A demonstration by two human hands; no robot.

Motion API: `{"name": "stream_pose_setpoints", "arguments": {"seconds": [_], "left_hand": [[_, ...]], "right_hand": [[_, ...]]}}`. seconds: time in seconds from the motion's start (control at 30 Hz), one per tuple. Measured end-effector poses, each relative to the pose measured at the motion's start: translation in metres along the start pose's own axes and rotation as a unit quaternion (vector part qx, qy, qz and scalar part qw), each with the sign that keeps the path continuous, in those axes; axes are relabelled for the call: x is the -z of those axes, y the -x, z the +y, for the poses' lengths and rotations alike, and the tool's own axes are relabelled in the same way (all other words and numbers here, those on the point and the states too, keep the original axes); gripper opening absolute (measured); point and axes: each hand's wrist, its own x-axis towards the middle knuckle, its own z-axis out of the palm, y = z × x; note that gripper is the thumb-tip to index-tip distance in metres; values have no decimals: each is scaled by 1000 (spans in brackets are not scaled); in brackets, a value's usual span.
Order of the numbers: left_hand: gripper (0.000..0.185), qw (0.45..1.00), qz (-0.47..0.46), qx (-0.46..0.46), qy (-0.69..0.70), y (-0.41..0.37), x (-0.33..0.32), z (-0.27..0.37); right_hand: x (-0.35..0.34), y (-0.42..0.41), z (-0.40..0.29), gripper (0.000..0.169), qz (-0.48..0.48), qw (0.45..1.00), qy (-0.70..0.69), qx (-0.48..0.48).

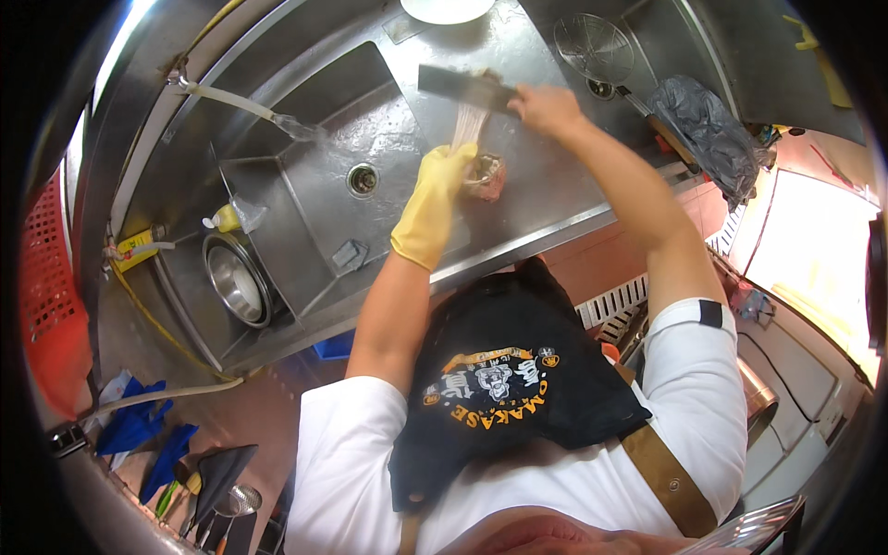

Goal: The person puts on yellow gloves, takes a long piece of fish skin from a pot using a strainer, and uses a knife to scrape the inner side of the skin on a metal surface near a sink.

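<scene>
My left hand, in a yellow rubber glove, is closed around a pale, stringy piece that looks like raw meat or tendon. A reddish-white lump hangs or lies beside the glove; whether it is part of the same piece I cannot tell. Bare, my right hand grips the handle of a cleaver. The broad dark blade lies across the far end of the pale piece, over the steel counter, and is slightly blurred. What the gloved fingers cover is hidden.
Left of my hands is a steel sink with a drain and a hose running water. Steel bowls stand in the left basin. A wire strainer and a grey plastic bag lie at the right; a white plate is beyond.
</scene>
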Motion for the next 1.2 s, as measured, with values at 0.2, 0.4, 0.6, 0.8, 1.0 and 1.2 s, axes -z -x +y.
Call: {"name": "stream_pose_setpoints", "arguments": {"seconds": [0.2,0.4,0.6,0.8,1.0,1.2], "left_hand": [[33,999,36,-8,25,52,-9,32],[40,995,66,-30,-63,45,-15,42],[60,857,121,-29,-500,19,-23,106],[52,914,112,6,-391,10,-37,110],[48,858,95,9,-504,5,-49,71],[53,887,85,38,-453,15,-39,55]], "right_hand": [[46,-14,-1,36,-52,998,23,-23],[28,-15,2,39,0,999,33,2],[9,17,-12,33,-17,999,-22,-23],[10,25,-36,32,-21,999,-5,34],[28,-6,-19,33,-28,999,5,26],[25,-16,-9,37,-11,999,17,38]]}}
